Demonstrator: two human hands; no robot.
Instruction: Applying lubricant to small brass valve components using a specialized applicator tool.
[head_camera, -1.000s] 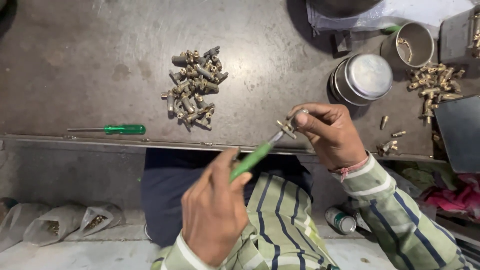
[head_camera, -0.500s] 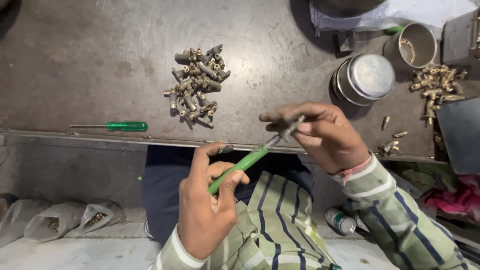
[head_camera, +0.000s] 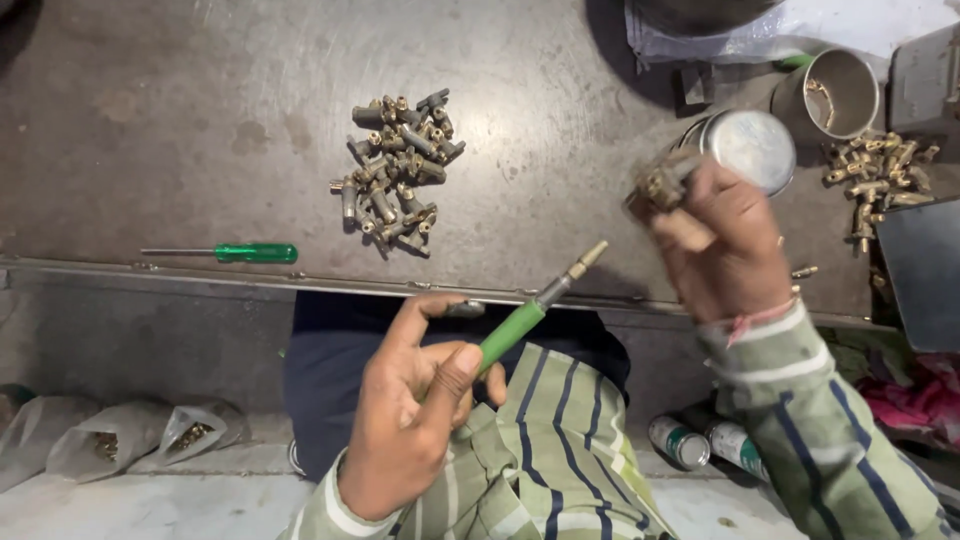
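Your left hand (head_camera: 405, 420) grips a green-handled screwdriver (head_camera: 525, 320) over your lap; your right hand (head_camera: 725, 235) pinches a small brass fitting (head_camera: 660, 182) above the scuffed dark metal desk (head_camera: 200, 110), beside a round steel tin (head_camera: 752, 148). A heap of brass fittings (head_camera: 397, 170) lies mid-desk.

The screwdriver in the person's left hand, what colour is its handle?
Green, seen in the head view: screwdriver, left hand.
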